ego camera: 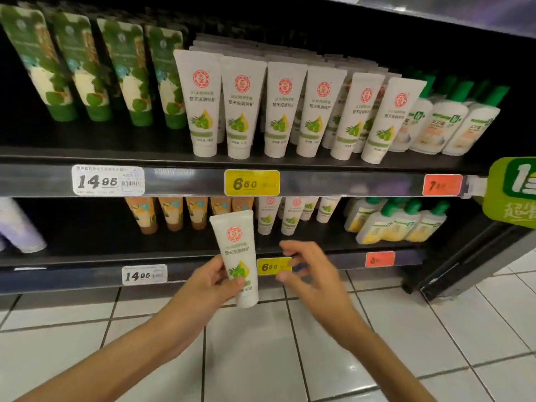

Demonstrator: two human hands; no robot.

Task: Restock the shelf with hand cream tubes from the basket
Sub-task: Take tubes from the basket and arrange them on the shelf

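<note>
My left hand [213, 281] grips the tube [236, 242] cap-down, matching the shelved row [285, 111]; my right hand [309, 271] hovers half-open, empty.

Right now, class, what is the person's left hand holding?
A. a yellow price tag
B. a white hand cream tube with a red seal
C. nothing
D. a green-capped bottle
B: the left hand grips a white hand cream tube with a red seal, cap end down, while the right hand beside it holds nothing.
</note>
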